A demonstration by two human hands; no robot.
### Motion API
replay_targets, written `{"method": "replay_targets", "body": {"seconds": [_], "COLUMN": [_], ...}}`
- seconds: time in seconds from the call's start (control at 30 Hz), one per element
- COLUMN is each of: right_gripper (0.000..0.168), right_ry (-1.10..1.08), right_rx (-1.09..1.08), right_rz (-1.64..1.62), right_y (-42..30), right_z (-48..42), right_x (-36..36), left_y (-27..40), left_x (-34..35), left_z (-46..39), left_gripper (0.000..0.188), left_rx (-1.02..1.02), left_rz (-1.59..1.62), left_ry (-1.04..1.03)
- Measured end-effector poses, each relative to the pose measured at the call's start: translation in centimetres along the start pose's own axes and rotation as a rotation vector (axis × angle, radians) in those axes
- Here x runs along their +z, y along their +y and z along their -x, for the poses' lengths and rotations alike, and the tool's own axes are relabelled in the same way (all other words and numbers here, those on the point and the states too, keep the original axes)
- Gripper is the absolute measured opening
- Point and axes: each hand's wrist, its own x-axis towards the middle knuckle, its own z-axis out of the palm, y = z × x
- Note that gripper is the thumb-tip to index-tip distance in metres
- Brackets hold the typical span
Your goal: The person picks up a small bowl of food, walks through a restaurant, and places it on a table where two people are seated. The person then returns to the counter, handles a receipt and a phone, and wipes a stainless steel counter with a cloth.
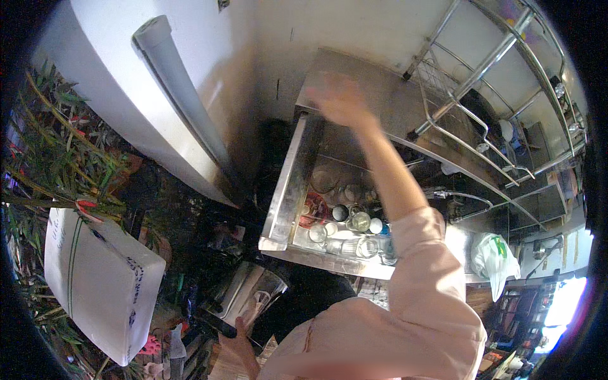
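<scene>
My left hand grips the black handle of a shiny stainless-steel kettle, low on the left beside a steel sink unit. My right hand, blurred by motion, is stretched out over the steel ledge at the sink's far corner. Its fingers look extended, and I see nothing held in it. Below that forearm, glass mugs and glass tumblers stand or lie in the basin, with a red dish at their left. Part of the basin is hidden by my right arm.
A tubular metal rack rises at the right. The faucet reaches over the basin, and a white plastic bag hangs nearby. To my left are a white foam box bearing writing, leafy plants and a wall-mounted pipe.
</scene>
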Motion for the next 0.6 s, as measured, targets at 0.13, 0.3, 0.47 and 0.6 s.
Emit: {"method": "replay_targets", "body": {"seconds": [0.13,0.3,0.47,0.6], "right_gripper": [0.074,0.071,0.067,0.063], "right_ry": [0.077,0.128,0.065,0.098], "right_rx": [-0.225,-0.069,-0.224,-0.295], "right_rz": [-0.162,0.026,0.074,0.085], "right_y": [-3.7,4.2,-3.6,4.6], "right_z": [-0.4,2.4,0.0,0.3], "right_x": [2.8,3.0,2.3,4.5], "left_y": [1.8,-2.9,2.4,-3.4], "left_x": [0.6,-0.3,-1.1,0.1], "left_z": [1.4,1.7,1.8,0.2], "left_gripper": [0.073,0.075,0.074,0.069], "left_rx": [-0.04,0.127,-0.045,0.067], "left_rz": [-0.196,-0.1,0.009,0.003], "left_ry": [0.144,0.082,-0.047,0.109]}}
